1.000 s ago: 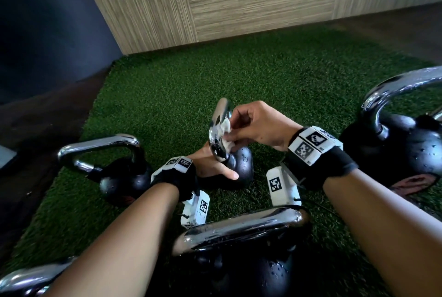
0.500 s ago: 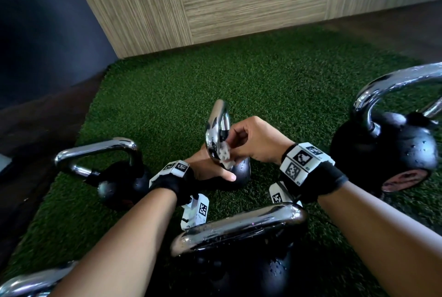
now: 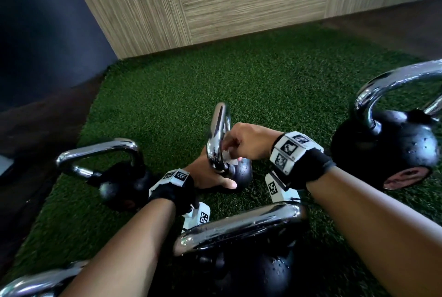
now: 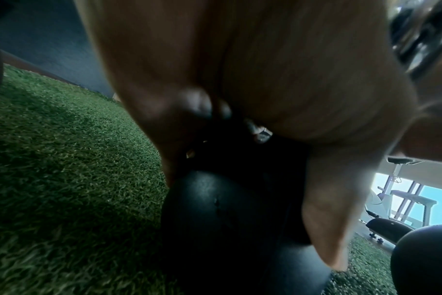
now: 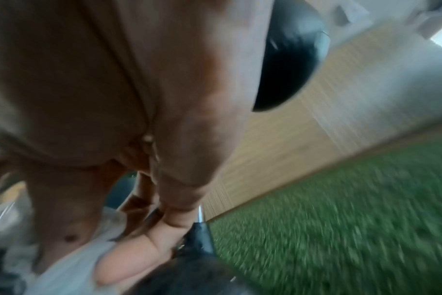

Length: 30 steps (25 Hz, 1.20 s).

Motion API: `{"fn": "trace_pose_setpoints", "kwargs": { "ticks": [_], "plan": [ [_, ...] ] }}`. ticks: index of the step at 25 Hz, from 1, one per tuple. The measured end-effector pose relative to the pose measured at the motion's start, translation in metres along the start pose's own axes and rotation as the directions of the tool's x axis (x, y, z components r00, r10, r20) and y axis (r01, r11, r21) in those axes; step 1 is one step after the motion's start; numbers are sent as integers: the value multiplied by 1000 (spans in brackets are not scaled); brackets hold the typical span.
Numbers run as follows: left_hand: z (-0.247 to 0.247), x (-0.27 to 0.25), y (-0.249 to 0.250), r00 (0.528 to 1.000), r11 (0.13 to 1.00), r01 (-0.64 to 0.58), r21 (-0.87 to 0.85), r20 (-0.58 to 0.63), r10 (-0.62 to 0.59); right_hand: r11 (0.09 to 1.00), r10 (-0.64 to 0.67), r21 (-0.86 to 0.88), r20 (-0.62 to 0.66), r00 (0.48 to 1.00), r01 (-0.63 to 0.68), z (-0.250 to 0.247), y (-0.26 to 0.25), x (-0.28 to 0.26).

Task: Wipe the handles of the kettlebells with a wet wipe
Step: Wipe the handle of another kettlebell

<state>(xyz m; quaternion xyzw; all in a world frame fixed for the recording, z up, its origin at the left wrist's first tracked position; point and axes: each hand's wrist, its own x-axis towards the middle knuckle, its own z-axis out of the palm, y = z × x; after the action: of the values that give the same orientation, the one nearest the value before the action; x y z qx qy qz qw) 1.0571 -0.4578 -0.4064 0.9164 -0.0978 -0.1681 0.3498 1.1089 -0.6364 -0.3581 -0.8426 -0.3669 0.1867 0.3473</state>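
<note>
In the head view, a small kettlebell (image 3: 235, 172) is seen standing on the green turf (image 3: 263, 76), its chrome handle (image 3: 218, 136) upright and edge-on to the camera. The right hand (image 3: 248, 141) is curled with its fingers clamped on a white wet wipe (image 3: 228, 157), which is pressed against the lower near leg of that handle. The left hand (image 3: 208, 177) is laid on the black ball from the left, thumb stretched across its front, fingers only loosely bent, so the bell is steadied rather than gripped. Four more kettlebells are visible around it: one to the left (image 3: 114, 177), a large one to the right (image 3: 387, 143), one nearest the camera (image 3: 239, 249), and a handle at the bottom left corner (image 3: 28, 284). Droplets are seen on the near and right ones; whether their handles have been wiped cannot be told.

In the left wrist view, the palm (image 4: 265, 69) is shown spread over the dark ball (image 4: 227, 215), with one finger (image 4: 326, 219) lying straight down its side.

In the right wrist view, though blurred, the wipe (image 5: 71, 265) is seen pinched under the curled fingers (image 5: 139, 257).

The work is judged to be mid-task: one handle is partly wiped, and the others probably remain.
</note>
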Motion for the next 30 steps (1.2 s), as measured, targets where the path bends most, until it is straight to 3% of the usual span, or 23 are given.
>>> {"fn": "trace_pose_setpoints", "kwargs": {
  "ticks": [3, 7, 9, 11, 13, 16, 19, 23, 25, 27, 30],
  "plan": [
    [2, -4, 5, 999, 1000, 27, 11, -45, -27, 975, -35, 223, 71, 997, 18, 3, 1, -1],
    [2, -3, 4, 1000, 1000, 19, -14, -1, -19, 989, -31, 148, 100, 994, 16, -1, -2, 9],
    [4, 1, -2, 999, 999, 49, -12, -15, -49, 952, -62, 304, 87, 994, 32, 3, -4, 8],
    [7, 6, -8, 996, 997, 79, -9, -44, -79, 847, -56, 532, 67, 996, 12, 11, 0, 3],
    [8, 10, -12, 991, 993, 117, -29, -69, -119, 675, -54, 738, 64, 996, -11, 17, 5, -1],
    [8, 12, -15, 986, 990, 137, -37, -95, -140, 560, -40, 828, 49, 998, -19, 18, 8, -3],
    [10, 10, -14, 988, 990, 127, -69, -85, -132, 551, -3, 835, 0, 1000, 1, 22, 8, -3],
    [9, 7, -7, 990, 992, 118, -33, -67, -120, 527, 169, 848, -166, 972, 53, 26, 11, 7],
    [9, 4, -4, 991, 993, 119, -22, -57, -120, 534, 148, 843, -172, 974, 68, 26, 12, 8],
    [9, 3, -4, 991, 993, 116, -26, -56, -118, 560, 108, 825, -164, 980, 77, 25, 13, 7],
    [8, 6, -4, 988, 990, 136, -40, -67, -138, 661, 206, 746, -283, 937, 80, 20, 13, 16]
  ]
}}
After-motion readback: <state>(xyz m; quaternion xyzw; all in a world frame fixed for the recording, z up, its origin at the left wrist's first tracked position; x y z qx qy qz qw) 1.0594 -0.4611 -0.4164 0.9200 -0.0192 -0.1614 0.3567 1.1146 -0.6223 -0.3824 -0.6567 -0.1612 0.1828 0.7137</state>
